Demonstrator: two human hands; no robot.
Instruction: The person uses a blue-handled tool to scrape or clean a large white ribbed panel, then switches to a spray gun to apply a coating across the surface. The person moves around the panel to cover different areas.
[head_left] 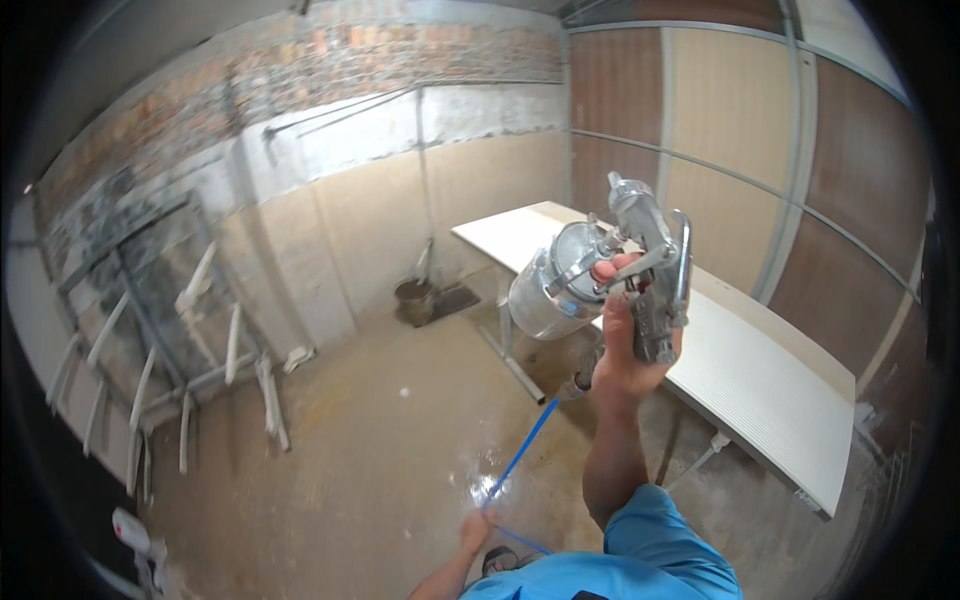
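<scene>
In my right hand (pixel 632 345) is a metal spray gun (pixel 650 245), raised in front of me, with my fingers wrapped round its grip and near the trigger. A round silver paint cup (pixel 545 300) hangs off the gun, tilted to the left. From the fitting below the grip a blue air hose (pixel 528 447) runs down towards me. Low near my body, my left hand (pixel 478 530) is closed round that hose. Beyond the gun and to its right lies a long white panel (pixel 770 390), partly hidden by the gun and my right hand.
A metal stand (pixel 515 360) supports the panel. At left, a rack with pale wrapped arms (pixel 135 300) leans against the wall. A bucket (pixel 414 300) sits by the far wall, beside a dark floor patch. Brown and cream wall panels (pixel 725 130) rise at right. The concrete floor (pixel 350 480) looks wet.
</scene>
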